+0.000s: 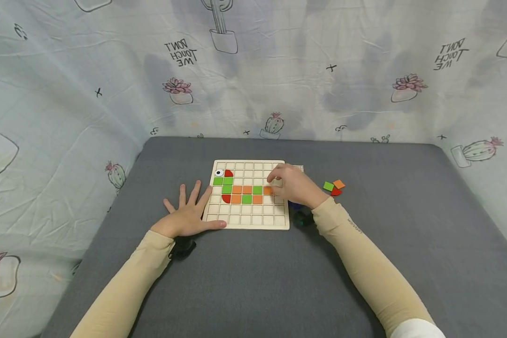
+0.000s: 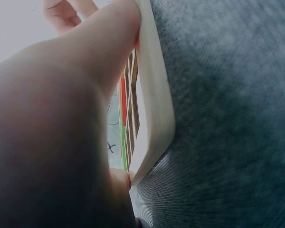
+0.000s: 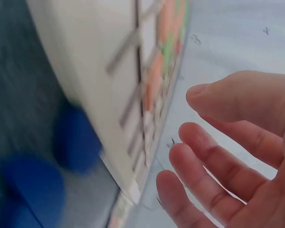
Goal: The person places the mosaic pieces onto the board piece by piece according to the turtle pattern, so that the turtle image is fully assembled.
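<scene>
Head view: left hand [image 1: 186, 219] is spread, right hand [image 1: 296, 187] loose, empty; tiles [image 1: 328, 186] seem light, stiff, best pinched at edges.

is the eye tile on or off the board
On: in the head view, the round white eye tile lies on the pale wooden grid board, beside a rounded red tile.

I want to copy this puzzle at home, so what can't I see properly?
Head view: the right hand covers part of the board.
Left wrist view: the left hand blocks much of the board.
Right wrist view: blur smears the edges of the coloured tiles and blue pieces.
</scene>
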`<state>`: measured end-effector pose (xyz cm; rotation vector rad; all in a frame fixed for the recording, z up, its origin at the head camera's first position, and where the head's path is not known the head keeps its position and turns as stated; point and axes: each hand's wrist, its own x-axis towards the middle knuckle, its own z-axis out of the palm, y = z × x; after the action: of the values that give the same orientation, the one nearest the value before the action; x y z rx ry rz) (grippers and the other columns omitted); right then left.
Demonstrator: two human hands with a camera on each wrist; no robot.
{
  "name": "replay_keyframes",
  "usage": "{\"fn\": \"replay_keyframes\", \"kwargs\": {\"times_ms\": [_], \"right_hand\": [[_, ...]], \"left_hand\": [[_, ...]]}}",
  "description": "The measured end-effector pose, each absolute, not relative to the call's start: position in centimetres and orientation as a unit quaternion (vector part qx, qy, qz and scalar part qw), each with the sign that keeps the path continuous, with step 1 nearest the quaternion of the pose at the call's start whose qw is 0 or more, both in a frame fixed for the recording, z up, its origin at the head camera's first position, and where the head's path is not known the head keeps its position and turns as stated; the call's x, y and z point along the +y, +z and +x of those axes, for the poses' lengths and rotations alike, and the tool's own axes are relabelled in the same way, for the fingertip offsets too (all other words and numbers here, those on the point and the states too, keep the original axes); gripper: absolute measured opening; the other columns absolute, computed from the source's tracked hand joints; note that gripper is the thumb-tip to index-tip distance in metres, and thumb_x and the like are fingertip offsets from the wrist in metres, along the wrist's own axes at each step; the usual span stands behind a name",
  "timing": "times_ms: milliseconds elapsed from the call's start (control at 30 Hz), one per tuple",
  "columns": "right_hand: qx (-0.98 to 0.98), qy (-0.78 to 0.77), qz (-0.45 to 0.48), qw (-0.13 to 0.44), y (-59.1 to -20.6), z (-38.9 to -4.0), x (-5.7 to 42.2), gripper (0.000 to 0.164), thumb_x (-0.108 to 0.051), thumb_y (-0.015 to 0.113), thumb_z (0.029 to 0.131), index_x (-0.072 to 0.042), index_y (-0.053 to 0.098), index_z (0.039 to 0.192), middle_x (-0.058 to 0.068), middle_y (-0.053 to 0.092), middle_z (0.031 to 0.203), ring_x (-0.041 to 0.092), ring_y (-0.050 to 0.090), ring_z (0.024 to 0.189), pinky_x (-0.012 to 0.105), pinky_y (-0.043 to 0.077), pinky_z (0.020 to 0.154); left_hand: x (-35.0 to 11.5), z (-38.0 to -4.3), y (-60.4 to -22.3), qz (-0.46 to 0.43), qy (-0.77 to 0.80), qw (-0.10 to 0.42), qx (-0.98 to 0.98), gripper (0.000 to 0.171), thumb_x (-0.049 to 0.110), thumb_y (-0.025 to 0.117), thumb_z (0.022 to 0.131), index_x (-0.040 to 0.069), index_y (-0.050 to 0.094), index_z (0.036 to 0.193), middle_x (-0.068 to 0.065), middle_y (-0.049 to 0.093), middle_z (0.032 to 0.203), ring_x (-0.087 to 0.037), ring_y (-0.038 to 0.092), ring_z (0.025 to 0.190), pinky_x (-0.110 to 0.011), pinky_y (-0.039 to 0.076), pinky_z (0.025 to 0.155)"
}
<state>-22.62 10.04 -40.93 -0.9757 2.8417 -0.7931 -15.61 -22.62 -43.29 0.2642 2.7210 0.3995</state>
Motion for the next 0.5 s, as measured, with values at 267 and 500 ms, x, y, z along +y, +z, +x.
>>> {"fn": "replay_keyframes", "kwargs": {"times_ms": [267, 500], "right_hand": [[0.928, -0.269, -0.259, 0.009, -39.4, -21.9, 13.5, 0.025, -0.01, 0.074, 0.096, -0.002, 0.074, 0.12, 0.015, 0.068, 0.12, 0.033, 0.066, 0.107, 0.047, 0.056, 0.088], [0.943, -0.258, -0.209, 0.011, -39.6, -21.6, 16.8, 0.032, -0.014, 0.073, 0.097, -0.002, 0.072, 0.126, 0.019, 0.066, 0.126, 0.038, 0.063, 0.11, 0.051, 0.054, 0.088]], "left_hand": [[-22.6, -15.5, -43.3, 0.097, 0.143, 0.186, 0.967, 0.124, 0.085, 0.06, 0.083, 0.019, 0.001, 0.17, -0.019, -0.016, 0.174, -0.057, -0.023, 0.153, -0.092, -0.014, 0.099], [-22.7, -15.5, -43.4, 0.096, 0.141, 0.184, 0.968, 0.124, 0.086, 0.06, 0.083, 0.02, 0.0, 0.17, -0.019, -0.016, 0.174, -0.057, -0.023, 0.153, -0.092, -0.014, 0.1]]}}
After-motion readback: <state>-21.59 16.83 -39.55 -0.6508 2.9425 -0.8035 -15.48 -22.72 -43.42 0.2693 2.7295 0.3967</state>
